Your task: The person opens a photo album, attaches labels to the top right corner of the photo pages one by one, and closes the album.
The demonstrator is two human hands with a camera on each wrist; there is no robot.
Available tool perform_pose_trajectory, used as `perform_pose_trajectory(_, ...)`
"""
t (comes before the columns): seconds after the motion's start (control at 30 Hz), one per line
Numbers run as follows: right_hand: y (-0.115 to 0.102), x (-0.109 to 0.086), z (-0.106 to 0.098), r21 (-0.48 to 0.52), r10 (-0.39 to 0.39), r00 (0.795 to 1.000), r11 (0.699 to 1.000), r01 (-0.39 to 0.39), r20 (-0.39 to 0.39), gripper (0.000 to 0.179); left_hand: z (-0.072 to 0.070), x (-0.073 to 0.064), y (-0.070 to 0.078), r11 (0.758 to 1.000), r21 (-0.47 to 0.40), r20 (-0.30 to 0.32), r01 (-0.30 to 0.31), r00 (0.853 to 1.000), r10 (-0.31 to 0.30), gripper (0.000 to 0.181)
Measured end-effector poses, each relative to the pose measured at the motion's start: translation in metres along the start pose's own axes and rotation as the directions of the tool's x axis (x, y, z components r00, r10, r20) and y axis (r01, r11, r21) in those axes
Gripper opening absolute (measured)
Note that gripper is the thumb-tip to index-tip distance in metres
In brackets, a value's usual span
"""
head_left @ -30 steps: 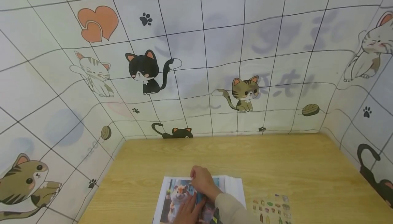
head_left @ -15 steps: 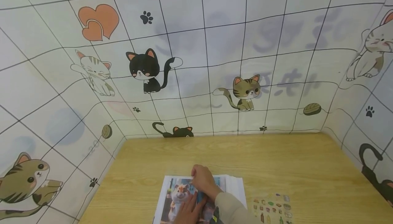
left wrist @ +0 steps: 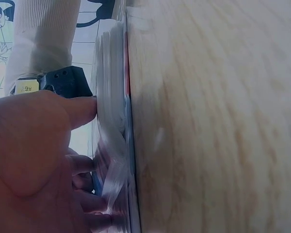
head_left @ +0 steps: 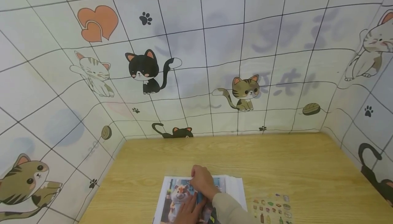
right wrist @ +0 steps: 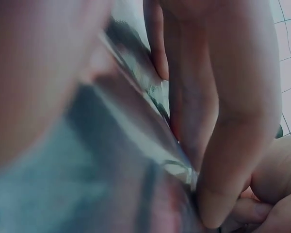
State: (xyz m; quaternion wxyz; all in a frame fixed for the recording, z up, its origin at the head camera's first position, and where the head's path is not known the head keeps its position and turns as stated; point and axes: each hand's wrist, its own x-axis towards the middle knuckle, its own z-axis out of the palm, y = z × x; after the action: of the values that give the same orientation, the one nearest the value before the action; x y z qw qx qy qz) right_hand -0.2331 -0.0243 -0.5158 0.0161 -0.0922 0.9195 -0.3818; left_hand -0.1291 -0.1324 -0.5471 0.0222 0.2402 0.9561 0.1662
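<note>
A clear-sleeve display book (head_left: 235,191) lies spread on the table, with a hamster picture (head_left: 173,206) on its left side and another picture (head_left: 221,183) partly covered on its right. My left hand (head_left: 187,213) rests on the pages with fingers extended. In the left wrist view, its thumb lies along the stacked plastic sleeves (left wrist: 109,82). Near the top of the middle fold, my right hand (head_left: 203,183) has curled fingers pinching a picture sheet. The right wrist view shows fingers (right wrist: 216,179) at the edge of that glossy sheet (right wrist: 106,165); the exact pinch point is hidden.
Right of the book lies a see-through sticker sheet (head_left: 271,210) with small food and bottle pictures. The wooden table (head_left: 276,162) meets a white cat-patterned wall covering (head_left: 190,63) at the back and sides.
</note>
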Motion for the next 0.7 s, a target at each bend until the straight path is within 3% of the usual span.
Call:
perform_pose_trajectory(0.1,-0.001,-0.001,0.0,-0.003,-0.002,1.0,1.0,0.002,-0.007,0.024,-0.003,-0.001,0.0,0.999,-0.044,0.042,0.015,0.999,-0.014,0.063)
perform_pose_trajectory(0.27,-0.002,-0.002,0.001,-0.006,-0.006,1.0,1.0,0.006,-0.014,0.024,-0.005,-0.001,0.0,0.998,-0.062,0.052,0.022,0.998,-0.019,0.063)
perform_pose_trajectory(0.53,0.0,-0.002,0.002,-0.006,-0.009,1.0,1.0,0.009,-0.023,0.024,0.007,0.0,-0.003,0.995,0.096,-0.057,-0.024,0.998,0.029,0.06)
perform_pose_trajectory(0.7,0.004,0.0,0.003,0.001,-0.048,0.998,0.999,0.048,-0.045,0.021,0.012,0.001,-0.006,0.979,0.194,-0.162,-0.061,0.982,0.094,0.057)
